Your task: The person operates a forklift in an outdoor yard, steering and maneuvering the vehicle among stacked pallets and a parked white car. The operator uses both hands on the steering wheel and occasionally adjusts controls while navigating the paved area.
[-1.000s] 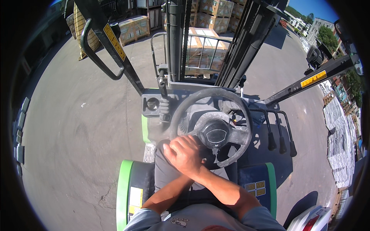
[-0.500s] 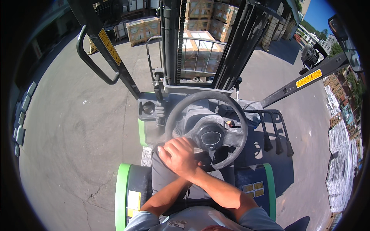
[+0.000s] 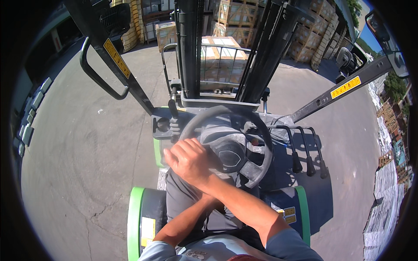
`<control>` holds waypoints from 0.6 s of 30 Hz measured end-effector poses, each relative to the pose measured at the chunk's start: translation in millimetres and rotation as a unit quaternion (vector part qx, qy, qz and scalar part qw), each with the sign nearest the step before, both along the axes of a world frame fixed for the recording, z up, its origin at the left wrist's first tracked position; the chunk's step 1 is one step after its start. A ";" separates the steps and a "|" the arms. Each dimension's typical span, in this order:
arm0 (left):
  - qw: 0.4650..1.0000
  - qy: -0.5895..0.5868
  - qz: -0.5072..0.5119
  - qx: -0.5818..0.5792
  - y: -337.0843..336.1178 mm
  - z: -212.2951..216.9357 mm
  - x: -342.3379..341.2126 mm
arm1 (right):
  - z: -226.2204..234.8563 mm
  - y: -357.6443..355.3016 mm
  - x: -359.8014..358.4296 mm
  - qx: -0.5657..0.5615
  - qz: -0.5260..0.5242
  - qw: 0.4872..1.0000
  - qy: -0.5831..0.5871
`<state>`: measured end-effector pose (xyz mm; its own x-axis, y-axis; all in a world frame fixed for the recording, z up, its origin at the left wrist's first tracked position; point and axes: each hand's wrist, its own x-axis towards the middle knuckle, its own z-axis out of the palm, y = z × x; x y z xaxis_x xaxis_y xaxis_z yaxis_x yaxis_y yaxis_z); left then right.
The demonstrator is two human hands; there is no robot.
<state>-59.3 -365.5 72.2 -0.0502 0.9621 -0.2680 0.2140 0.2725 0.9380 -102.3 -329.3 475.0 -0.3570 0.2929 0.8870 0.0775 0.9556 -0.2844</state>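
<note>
My right hand (image 3: 188, 160) reaches across to the left side of the black steering wheel (image 3: 260, 126) of a forklift. Its fingers are closed at the rim, and the hand itself covers the exact grip point. The wheel's hub is turned, with one spoke pointing to the lower right. Under my right forearm runs my left forearm (image 3: 185, 224), over my lap in grey trousers (image 3: 180, 187). The left hand is hidden beneath the right arm, so its fingers do not show.
Three black levers (image 3: 310, 165) stand right of the wheel, a parking-brake-like lever (image 3: 174, 124) on the left. Beyond the mast (image 3: 188, 52) is a wood-crated load (image 3: 223, 65). More crates (image 3: 237, 17) are stacked behind; flat grey stacks (image 3: 385, 204) line the right.
My right hand has moved up and left, and the steering wheel has turned clockwise. The crates and yard have shifted in view as the forklift or my head turned.
</note>
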 end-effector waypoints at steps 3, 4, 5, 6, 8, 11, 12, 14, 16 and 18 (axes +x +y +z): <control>1.000 -0.013 0.001 -0.004 16.2 -10.9 5.1 | 11.4 26.6 2.8 0.005 -0.011 1.000 0.020; 1.000 -0.016 0.003 -0.006 20.5 -16.6 5.7 | 15.7 35.2 3.8 0.006 -0.019 0.999 0.027; 1.000 -0.022 0.005 -0.007 24.0 -23.3 6.8 | 20.2 44.3 5.4 0.006 -0.027 0.999 0.035; 1.000 -0.027 0.009 -0.008 27.5 -31.6 6.6 | 24.8 54.1 7.9 0.006 -0.031 0.998 0.047; 0.999 -0.044 0.027 -0.004 30.1 -51.5 3.9 | 33.6 72.3 14.7 0.009 -0.038 0.998 0.057; 0.997 -0.041 0.070 0.013 31.4 -83.5 -5.8 | 44.4 101.2 32.3 -0.001 -0.043 0.996 0.080; 0.991 -0.082 0.101 0.027 31.4 -91.5 -8.7 | 47.0 108.7 39.7 -0.006 -0.051 0.996 0.073; 0.992 -0.025 0.120 0.031 33.3 -99.1 -12.1 | 51.8 122.9 54.4 -0.020 -0.061 0.996 0.068; 0.988 0.085 0.126 0.032 33.7 -94.9 -11.3 | 55.4 135.3 69.6 -0.012 -0.076 0.993 0.088; 0.973 0.190 0.129 0.031 34.5 -80.8 -5.8 | 56.4 147.2 88.3 -0.015 -0.093 0.991 0.095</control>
